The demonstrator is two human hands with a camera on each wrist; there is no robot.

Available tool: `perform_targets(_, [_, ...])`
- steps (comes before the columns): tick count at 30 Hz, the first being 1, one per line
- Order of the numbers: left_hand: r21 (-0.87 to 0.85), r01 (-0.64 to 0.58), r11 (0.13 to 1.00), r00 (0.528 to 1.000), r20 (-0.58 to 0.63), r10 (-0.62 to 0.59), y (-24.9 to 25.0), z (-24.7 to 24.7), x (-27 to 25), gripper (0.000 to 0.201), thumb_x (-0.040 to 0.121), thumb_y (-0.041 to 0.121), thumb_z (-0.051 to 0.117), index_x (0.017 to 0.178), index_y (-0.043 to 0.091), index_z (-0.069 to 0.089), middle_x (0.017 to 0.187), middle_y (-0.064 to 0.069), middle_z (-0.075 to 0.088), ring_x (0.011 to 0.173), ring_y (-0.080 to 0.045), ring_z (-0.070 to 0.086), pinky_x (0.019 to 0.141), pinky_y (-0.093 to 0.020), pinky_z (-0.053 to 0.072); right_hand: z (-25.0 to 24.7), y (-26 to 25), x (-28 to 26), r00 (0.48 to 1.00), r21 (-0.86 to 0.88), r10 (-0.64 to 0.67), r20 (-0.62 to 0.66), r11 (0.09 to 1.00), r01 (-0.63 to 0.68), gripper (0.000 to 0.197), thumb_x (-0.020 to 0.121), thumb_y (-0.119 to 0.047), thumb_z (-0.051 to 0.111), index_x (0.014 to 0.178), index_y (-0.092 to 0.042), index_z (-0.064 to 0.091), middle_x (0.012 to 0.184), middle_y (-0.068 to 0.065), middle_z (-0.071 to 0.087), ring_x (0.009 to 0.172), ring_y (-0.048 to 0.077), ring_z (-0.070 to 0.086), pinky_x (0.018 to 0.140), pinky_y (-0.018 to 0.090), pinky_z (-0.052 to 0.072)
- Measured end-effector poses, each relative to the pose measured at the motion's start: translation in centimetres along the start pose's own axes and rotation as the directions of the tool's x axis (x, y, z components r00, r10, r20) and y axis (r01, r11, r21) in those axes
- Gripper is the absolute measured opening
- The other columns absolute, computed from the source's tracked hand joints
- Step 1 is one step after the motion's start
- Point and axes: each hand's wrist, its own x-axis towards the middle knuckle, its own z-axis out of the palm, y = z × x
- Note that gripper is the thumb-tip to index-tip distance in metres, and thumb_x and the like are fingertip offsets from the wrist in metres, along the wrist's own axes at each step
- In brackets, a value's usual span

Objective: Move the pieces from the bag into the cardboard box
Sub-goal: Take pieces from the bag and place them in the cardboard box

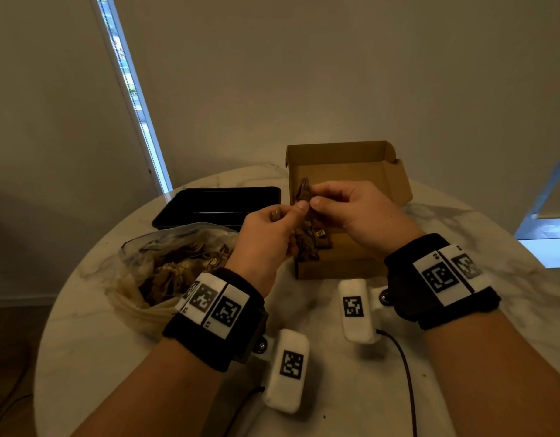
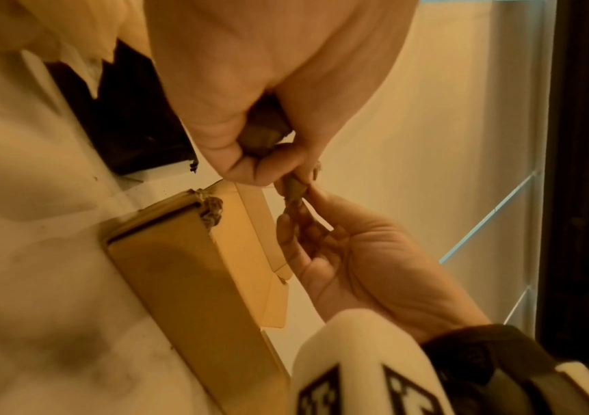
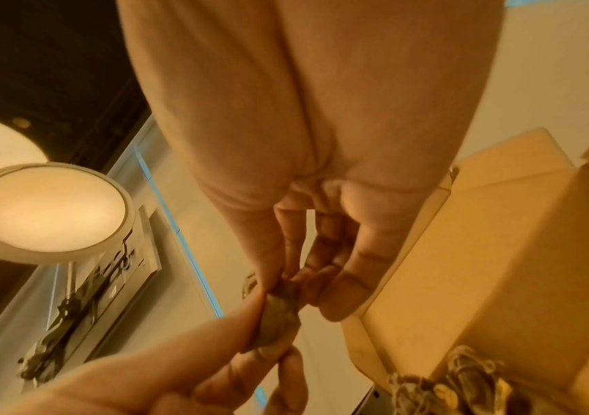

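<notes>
Right over the box [image 1: 351, 171], my left hand [image 1: 266, 234] & right hand [image 1: 351, 209] both pinch one piece [image 1: 304, 190] (long axis upright); box lies directly below.

1 black tray [image 1: 190, 200] on round white marble table [image 1: 121, 357]; bright window strip [image 1: 130, 86] behind, ceiling lamp [image 3: 49, 210] overhead.

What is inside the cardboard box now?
In the cardboard box lie a few brown pieces near its front left corner. Both hands, the left hand and right hand, cover much of the floor, so a count is impossible.
</notes>
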Motion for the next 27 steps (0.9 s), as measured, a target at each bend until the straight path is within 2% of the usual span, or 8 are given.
perform_targets(4, [-0.041, -0.042, 0.998, 0.999, -0.033, 0.041, 0.0, 0.0, 0.0, 0.028, 0.093, 0.021, 0.073, 0.120, 0.016, 0.065, 0.086, 0.001, 0.069, 0.056, -0.001, 0.059, 0.059, -0.024, 0.049, -0.3, 0.2, -0.1, 1.000, -0.070, 0.009, -0.008, 0.998, -0.009, 0.014, 0.096, -0.022, 0.068, 0.107, -0.020, 0.076, 0.102, -0.002, 0.077, 0.101, 0.014, 0.073, 0.096, 0.045, 0.057])
perform_targets(7, [-0.032, -0.074, 0.997, 0.997, -0.033, 0.073, 0.2, -0.1, -0.1, 0.023, 0.092, 0.026, 0.073, 0.112, 0.016, 0.071, 0.080, 0.000, 0.067, 0.054, -0.006, 0.050, 0.058, -0.026, 0.047, -0.3, -0.2, -0.5, 1.000, -0.083, -0.003, -0.010, 0.997, 0.002, 0.008, 0.094, -0.024, 0.071, 0.100, -0.021, 0.076, 0.096, -0.001, 0.077, 0.096, 0.015, 0.073, 0.094, 0.045, 0.059])
perform_targets(11, [-0.026, -0.116, 0.993, 0.991, -0.074, 0.114, 0.1, -0.2, 0.1, 0.018, 0.097, 0.021, 0.067, 0.111, 0.010, 0.070, 0.075, -0.002, 0.064, 0.052, -0.008, 0.048, 0.054, -0.025, 0.046, 0.0, -0.4, -0.6, 1.000, -0.114, -0.007, 0.020, 0.993, 0.009, 0.010, 0.093, -0.034, 0.071, 0.093, -0.025, 0.073, 0.093, -0.001, 0.075, 0.094, 0.018, 0.071, 0.093, 0.048, 0.058])
perform_targets(15, [-0.041, -0.122, 0.992, 0.992, -0.023, 0.121, 0.2, -0.1, -0.1, 0.016, 0.100, 0.014, 0.061, 0.113, 0.008, 0.067, 0.069, 0.005, 0.065, 0.049, 0.001, 0.055, 0.049, -0.017, 0.047, 0.3, -0.6, -0.6, 1.000, -0.111, -0.025, 0.007, 0.993, 0.026, 0.016, 0.100, -0.037, 0.059, 0.110, -0.027, 0.067, 0.105, -0.008, 0.070, 0.102, 0.009, 0.067, 0.097, 0.038, 0.056])
perform_targets(17, [-0.023, -0.131, 0.991, 0.991, 0.008, 0.132, 0.2, -0.1, -0.3, 0.012, 0.101, 0.015, 0.061, 0.109, 0.011, 0.068, 0.066, 0.009, 0.065, 0.050, 0.001, 0.055, 0.049, -0.017, 0.045, 0.3, -0.6, -0.6, 0.998, -0.086, -0.047, 0.035, 0.995, 0.050, 0.021, 0.100, -0.032, 0.062, 0.118, -0.024, 0.067, 0.110, -0.007, 0.071, 0.105, 0.008, 0.068, 0.097, 0.035, 0.057])
perform_targets(20, [-0.038, -0.124, 0.992, 0.992, -0.004, 0.124, 0.1, -0.1, -0.3, 0.012, 0.101, 0.015, 0.060, 0.110, 0.010, 0.067, 0.071, 0.004, 0.064, 0.050, 0.001, 0.054, 0.050, -0.018, 0.045, 0.0, -0.6, -0.7, 0.999, 0.012, -0.031, 0.007, 0.999, 0.031, 0.010, 0.097, -0.021, 0.067, 0.104, -0.018, 0.072, 0.097, 0.002, 0.075, 0.091, 0.015, 0.073, 0.091, 0.044, 0.060])
perform_targets(23, [-0.046, -0.110, 0.993, 0.994, -0.018, 0.110, 0.1, -0.2, -0.2, 0.018, 0.103, 0.017, 0.057, 0.115, 0.006, 0.065, 0.073, 0.002, 0.064, 0.052, -0.003, 0.052, 0.054, -0.022, 0.046, -0.6, -0.6, -0.8, 1.000, 0.049, 0.005, -0.024, 0.999, -0.004, 0.006, 0.098, -0.016, 0.065, 0.096, -0.016, 0.071, 0.081, -0.001, 0.071, 0.072, 0.016, 0.069, 0.087, 0.053, 0.060])
perform_targets(27, [0.031, -0.101, 0.994, 0.992, 0.083, 0.098, 0.0, -0.1, -0.4, 0.019, 0.102, 0.018, 0.058, 0.118, 0.011, 0.066, 0.062, 0.011, 0.060, 0.051, -0.006, 0.045, 0.056, -0.025, 0.045, -1.0, -0.6, -0.6, 0.993, 0.006, -0.019, -0.113, 1.000, 0.020, 0.008, 0.099, -0.019, 0.063, 0.097, -0.017, 0.070, 0.085, 0.001, 0.069, 0.074, 0.018, 0.069, 0.085, 0.049, 0.062])
